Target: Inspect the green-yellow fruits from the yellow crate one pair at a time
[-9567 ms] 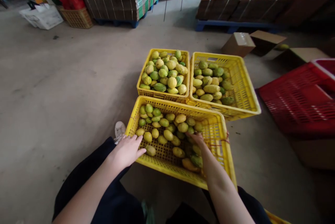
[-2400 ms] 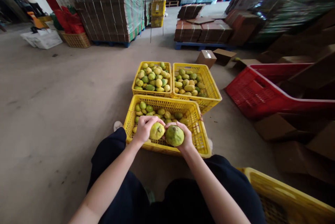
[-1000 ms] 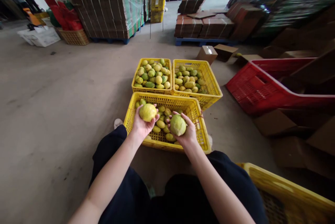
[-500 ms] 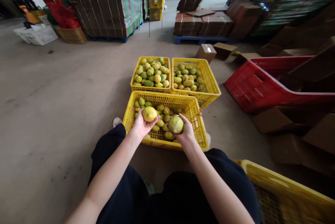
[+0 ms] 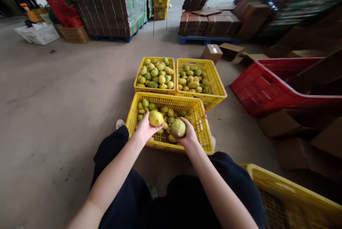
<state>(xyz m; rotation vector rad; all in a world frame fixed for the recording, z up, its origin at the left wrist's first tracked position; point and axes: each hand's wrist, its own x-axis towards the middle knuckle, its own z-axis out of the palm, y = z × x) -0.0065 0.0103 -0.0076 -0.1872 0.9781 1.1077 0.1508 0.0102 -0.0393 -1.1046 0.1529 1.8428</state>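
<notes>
Over the near yellow crate (image 5: 205,132), my left hand (image 5: 145,127) is closed round a yellow fruit (image 5: 155,118). My right hand (image 5: 189,133), a little to the right of it, holds a round green fruit (image 5: 178,128). The two fruits are close together but apart. Beneath them, several green and yellow fruits (image 5: 171,112) lie in the crate, partly hidden by my hands. Behind it stand two more yellow crates: the left one (image 5: 155,92) is heaped with fruit, and the right one (image 5: 220,91) has fruit mostly on its left side.
A red crate (image 5: 267,86) with cardboard stands at the right, with cardboard boxes (image 5: 280,123) below it. Another yellow crate (image 5: 296,189) is at the lower right. Stacked cardboard on a blue pallet (image 5: 208,40) stands farther back. Part of a person shows at the upper left.
My left hand has shifted slightly right with the yellow fruit, which has turned a little in its fingers. The green fruit remains in my right hand, almost unmoved.
</notes>
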